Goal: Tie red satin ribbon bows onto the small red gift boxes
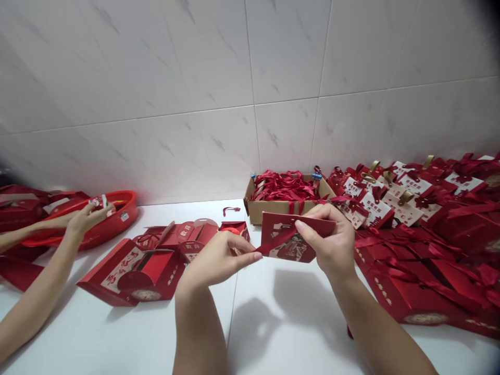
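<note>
A small red card box (287, 237) with a printed picture is held up above the white table. My right hand (328, 234) is closed on its right end, thumb on the face and fingers behind. A dark red ribbon (273, 245) crosses the face of the box. My left hand (226, 255) pinches the ribbon's end between thumb and fingertips, at the box's left corner. Behind the box stands a cardboard box (269, 211) filled with red ribbons (285, 185).
Open red gift boxes (156, 271) sit left of my hands. Beyond them, another person's hands (84, 216) hold something over a red basin (127, 208). Finished-looking red boxes (414, 281) and small white-and-red boxes (375, 208) crowd the right. A tiled wall rises behind.
</note>
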{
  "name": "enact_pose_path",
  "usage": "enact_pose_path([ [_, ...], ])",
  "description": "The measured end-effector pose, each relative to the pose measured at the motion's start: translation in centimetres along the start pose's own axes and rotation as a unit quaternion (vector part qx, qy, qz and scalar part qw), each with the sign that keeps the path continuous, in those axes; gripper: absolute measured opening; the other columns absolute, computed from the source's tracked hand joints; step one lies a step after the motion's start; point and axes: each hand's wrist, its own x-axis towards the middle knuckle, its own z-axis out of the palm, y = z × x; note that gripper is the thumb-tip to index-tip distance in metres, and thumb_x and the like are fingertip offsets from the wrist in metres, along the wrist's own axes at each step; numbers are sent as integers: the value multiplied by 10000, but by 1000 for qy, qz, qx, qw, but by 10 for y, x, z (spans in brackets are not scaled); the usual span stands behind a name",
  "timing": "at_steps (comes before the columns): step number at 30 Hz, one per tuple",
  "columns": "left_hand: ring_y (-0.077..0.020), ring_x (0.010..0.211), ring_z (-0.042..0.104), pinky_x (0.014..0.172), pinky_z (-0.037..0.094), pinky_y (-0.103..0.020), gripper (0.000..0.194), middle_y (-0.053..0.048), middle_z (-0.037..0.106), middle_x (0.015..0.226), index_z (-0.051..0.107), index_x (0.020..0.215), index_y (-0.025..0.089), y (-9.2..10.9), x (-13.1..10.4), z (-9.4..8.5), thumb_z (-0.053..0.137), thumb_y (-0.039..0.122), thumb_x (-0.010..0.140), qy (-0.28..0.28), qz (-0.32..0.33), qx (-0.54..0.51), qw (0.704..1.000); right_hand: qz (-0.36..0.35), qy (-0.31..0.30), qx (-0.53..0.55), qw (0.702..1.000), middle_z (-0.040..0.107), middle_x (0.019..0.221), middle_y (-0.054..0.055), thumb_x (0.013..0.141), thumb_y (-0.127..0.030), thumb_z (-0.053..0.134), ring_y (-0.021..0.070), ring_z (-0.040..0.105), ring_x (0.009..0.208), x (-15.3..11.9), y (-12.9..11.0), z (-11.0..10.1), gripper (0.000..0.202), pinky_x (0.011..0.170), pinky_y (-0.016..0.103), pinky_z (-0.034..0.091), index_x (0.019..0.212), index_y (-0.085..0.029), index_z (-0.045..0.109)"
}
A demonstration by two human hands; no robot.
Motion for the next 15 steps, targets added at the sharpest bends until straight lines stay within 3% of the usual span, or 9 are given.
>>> enact_pose_path([
  [7,-86,467,359,450,251,-232,351,29,471,479,596,519,160,8,11,23,569,412,763,-24,-16,92,995,-3,23,-24,999,528,604,-44,698,-213,695,92,486,525,1,4,5,181,485,218,408,664,-200,518],
  [10,-99,492,426,471,307,-228,347,12,549,524,661,604,169,7,2,13,525,424,797,14,-30,89,995,-4,27,-33,999,515,595,-46,700,-220,692,90,474,513,3,5,4,183,469,217,397,665,-201,513],
  [15,-155,608,602,546,461,-238,300,-30,700,691,730,778,195,-6,-23,-10,525,411,814,111,-17,65,991,-29,-24,-63,997,537,621,-34,702,-172,673,95,478,523,0,7,5,164,451,217,379,674,-200,514],
])
